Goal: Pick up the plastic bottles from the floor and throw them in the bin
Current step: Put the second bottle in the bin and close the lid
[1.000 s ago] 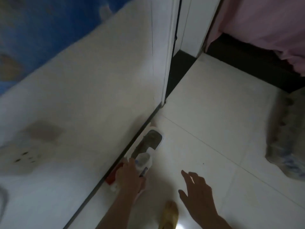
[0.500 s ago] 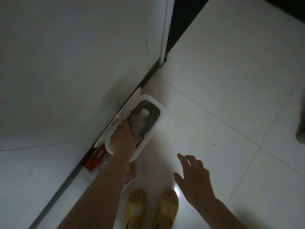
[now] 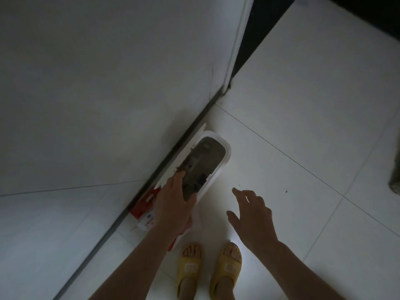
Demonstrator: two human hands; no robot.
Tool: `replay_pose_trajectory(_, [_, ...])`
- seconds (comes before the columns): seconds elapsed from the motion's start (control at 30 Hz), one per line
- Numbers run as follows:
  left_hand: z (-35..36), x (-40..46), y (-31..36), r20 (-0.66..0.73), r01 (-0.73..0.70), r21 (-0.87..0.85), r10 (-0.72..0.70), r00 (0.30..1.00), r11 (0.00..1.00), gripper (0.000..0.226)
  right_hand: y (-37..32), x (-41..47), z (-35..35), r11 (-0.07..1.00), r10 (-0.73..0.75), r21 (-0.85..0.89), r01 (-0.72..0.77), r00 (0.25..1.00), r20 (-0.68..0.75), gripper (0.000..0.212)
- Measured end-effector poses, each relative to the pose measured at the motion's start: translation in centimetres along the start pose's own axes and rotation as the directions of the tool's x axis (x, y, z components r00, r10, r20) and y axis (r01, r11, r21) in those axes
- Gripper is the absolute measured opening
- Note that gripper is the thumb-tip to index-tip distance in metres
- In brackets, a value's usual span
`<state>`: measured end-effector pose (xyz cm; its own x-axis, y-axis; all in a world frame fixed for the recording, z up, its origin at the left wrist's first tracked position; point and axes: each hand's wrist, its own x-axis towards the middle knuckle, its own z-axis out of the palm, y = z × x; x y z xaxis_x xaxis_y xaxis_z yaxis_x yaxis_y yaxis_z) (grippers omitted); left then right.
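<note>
A narrow white bin (image 3: 225, 148) stands against the wall with its lid tipped back against the skirting. Inside lies a clear plastic bottle (image 3: 194, 169) with a dark label, dim and partly hidden. My left hand (image 3: 173, 204) hovers over the bin's near end, fingers apart, holding nothing. My right hand (image 3: 253, 215) hangs open in the air to the right of the bin, above the floor.
A red and white package (image 3: 145, 204) lies between the bin and the wall, partly under my left arm. My feet in yellow slippers (image 3: 227, 269) stand just behind. White floor tiles spread to the right; a dark doorway gap (image 3: 255, 29) is farther back.
My left hand carried the bottle over the bin, let it go inside and has drawn back to the near rim. The camera tilted further down. My right hand stayed open.
</note>
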<state>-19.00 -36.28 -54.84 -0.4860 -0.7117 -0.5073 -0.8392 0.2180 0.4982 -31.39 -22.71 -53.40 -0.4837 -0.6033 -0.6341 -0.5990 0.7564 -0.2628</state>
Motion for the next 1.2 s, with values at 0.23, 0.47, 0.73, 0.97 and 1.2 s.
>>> replay_pose_trajectory(0.23, [-2.8, -3.1, -1.1, -0.12, 0.016, -0.022, -0.019, 0.993, 1.0, 0.057, -2.2, -0.3, -2.0, 0.998, -0.055, 0.015, 0.056, 0.998, -0.024, 0.058])
replay_pose_trajectory(0.47, [-2.2, -0.4, -1.9, -0.04, 0.083, 0.02, -0.083, 0.996, 0.996, 0.076, -5.2, 3.7, -4.4, 0.983, -0.18, -0.062, 0.175, 0.98, -0.079, 0.054])
replay_pose_trajectory(0.73, [-2.8, 0.1, -1.7, 0.007, 0.151, -0.021, -0.151, 0.988, 0.988, 0.079, -6.1, 5.8, -7.5, 0.937, -0.289, -0.206, 0.283, 0.957, 0.003, 0.056])
replay_pose_trajectory(0.97, [-1.6, 2.2, -1.3, -0.057, 0.314, -0.002, -0.313, 0.948, 0.949, 0.089, -7.0, 12.9, -7.6, 0.806, -0.492, -0.279, 0.522, 0.853, 0.176, 0.065])
replay_pose_trajectory(1.2, [1.5, 2.6, 0.5, -0.126, 0.471, -0.109, -0.483, 0.867, 0.875, 0.078, -5.9, 17.3, -7.7, 0.566, -0.659, -0.399, 0.722, 0.687, 0.306, 0.074])
